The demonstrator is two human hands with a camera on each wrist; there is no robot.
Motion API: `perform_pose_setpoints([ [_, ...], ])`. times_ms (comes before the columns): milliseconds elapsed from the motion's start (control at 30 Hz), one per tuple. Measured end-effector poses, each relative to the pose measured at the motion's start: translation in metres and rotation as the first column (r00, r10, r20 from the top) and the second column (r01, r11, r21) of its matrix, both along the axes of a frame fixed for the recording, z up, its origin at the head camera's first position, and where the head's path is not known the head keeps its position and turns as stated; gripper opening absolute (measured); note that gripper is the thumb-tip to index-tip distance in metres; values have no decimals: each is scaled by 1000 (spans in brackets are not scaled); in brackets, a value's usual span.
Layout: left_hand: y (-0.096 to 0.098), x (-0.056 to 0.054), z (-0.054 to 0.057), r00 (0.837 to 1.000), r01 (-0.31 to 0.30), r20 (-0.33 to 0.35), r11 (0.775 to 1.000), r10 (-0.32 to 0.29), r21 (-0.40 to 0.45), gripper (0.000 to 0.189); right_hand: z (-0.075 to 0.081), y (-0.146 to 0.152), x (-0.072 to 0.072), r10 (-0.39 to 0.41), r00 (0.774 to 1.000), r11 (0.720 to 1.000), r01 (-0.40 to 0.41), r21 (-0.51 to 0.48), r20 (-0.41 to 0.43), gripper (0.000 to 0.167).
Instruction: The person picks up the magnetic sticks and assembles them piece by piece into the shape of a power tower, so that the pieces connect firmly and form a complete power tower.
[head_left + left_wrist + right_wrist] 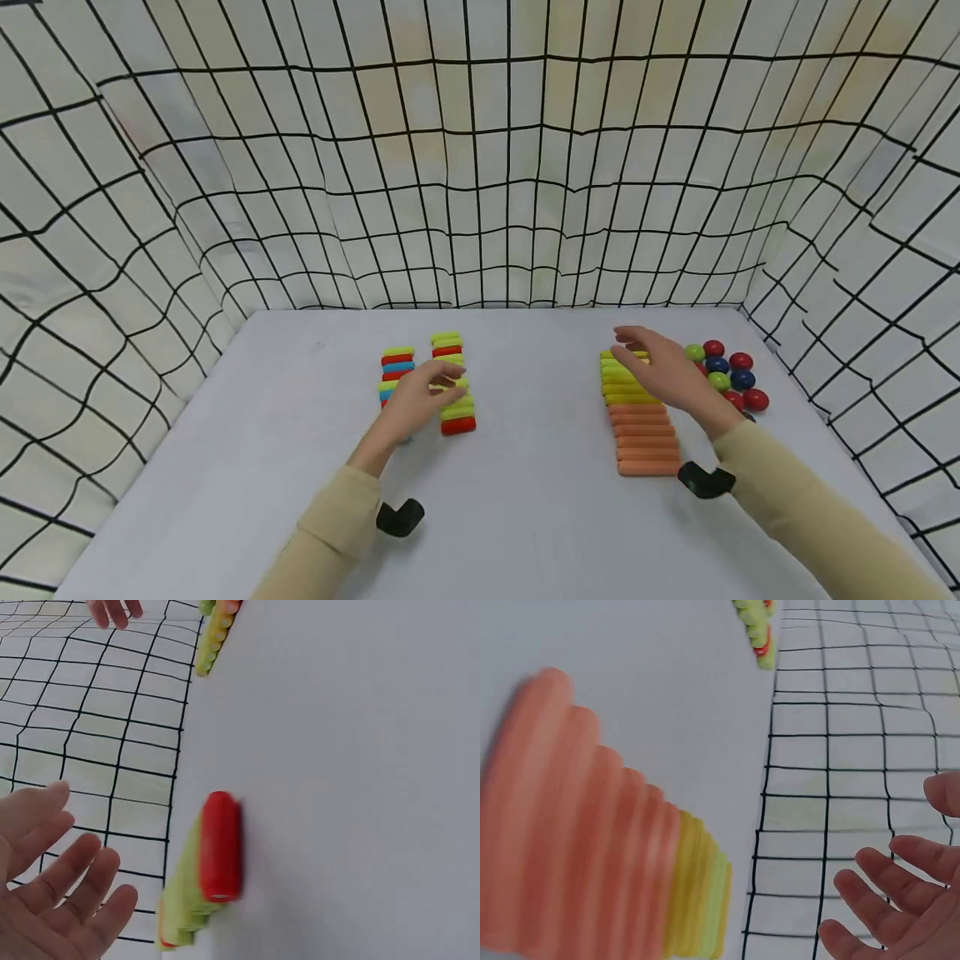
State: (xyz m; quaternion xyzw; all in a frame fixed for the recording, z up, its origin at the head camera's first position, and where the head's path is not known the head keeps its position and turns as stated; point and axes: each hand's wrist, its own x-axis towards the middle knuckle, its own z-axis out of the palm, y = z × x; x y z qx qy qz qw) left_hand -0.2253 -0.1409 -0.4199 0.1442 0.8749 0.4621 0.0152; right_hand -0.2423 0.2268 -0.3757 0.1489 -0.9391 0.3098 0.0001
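Observation:
My left hand [420,398] hovers over two columns of short coloured cylinders, fingers loosely bent and holding nothing. In the right column, lime cylinders [459,412] lie side by side with red ones; a red cylinder [220,847] ends the near side. The left column, partly hidden by the hand, shows lime, red and blue cylinders [398,367]. Above a row of longer sticks floats my right hand [663,371], its fingers spread and nothing in them. Yellow sticks [626,389] make up the far part of that row, salmon-orange sticks [647,442] the near part.
Right of the long sticks sits a cluster of red, dark blue and green balls [741,361], partly behind the right hand. The white table [540,517] is bordered by white walls with a black grid net [510,183] at the back and sides.

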Motion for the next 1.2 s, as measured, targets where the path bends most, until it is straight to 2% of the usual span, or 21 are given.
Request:
perform_pose_setpoints([
  [67,-1,10,-9,1000,-25,9,1000,25,3,32,-1,13,16,-48,999,998,49,-49,16,57],
  [167,0,24,-19,998,-70,-4,997,70,-40,28,-4,29,34,-138,990,982,138,-131,16,57],
  [267,-1,32,-26,994,-95,-55,989,89,-110,27,-8,49,48,-257,966,946,253,-203,5,59],
  [367,-1,34,-32,992,-103,-83,981,90,-163,26,-16,74,58,-366,930,896,360,-258,29,62],
  [500,1,35,-35,990,-112,-103,972,92,-205,24,-33,107,68,-471,877,847,479,-230,92,65],
  [667,5,34,-36,987,-102,-144,958,65,-266,24,-54,134,80,-539,823,815,563,-137,178,64],
  [800,7,32,-35,984,-105,-169,946,54,-307,24,-66,145,85,-539,813,822,565,-75,222,66],
  [900,9,31,-36,983,-94,-179,939,35,-332,24,-72,149,85,-494,831,849,525,-63,256,71],
  [1033,12,31,-37,985,-69,-172,940,12,-334,26,-78,150,83,-465,842,869,493,-40,276,75],
  [1200,17,31,-36,989,-44,-145,946,-3,-321,26,-81,152,83,-469,837,874,485,15,283,77],
])
